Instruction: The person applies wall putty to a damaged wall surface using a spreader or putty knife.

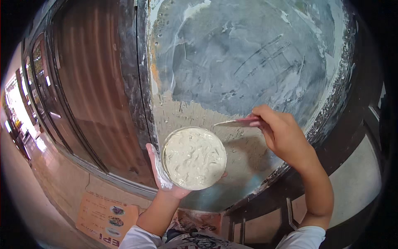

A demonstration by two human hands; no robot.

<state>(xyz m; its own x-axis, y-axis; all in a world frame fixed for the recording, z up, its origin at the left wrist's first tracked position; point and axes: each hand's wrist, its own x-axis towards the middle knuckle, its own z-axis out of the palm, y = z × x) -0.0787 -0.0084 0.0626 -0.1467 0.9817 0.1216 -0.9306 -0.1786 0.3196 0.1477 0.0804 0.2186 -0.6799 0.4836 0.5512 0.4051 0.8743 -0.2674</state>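
A round tub of off-white putty [195, 157] rests in my left hand [159, 172], whose thumb runs up its left side while a fingertip shows at its lower right. White paste is smeared along that thumb and palm. My right hand [280, 130] grips the reddish handle of a putty knife [236, 122], its thin blade pointing left, just above and right of the tub's rim. Behind both stands a wall panel [236, 62], grey and streaked in its upper part. Lower down, a beige, rougher band [178, 110] covers it.
A dark wooden door frame with a brown panel [87, 83] stands on the left. An orange printed sheet [105, 218] lies on the floor at lower left. Dark framework with pale panels [352, 178] is at the right. Bright daylight enters at far left.
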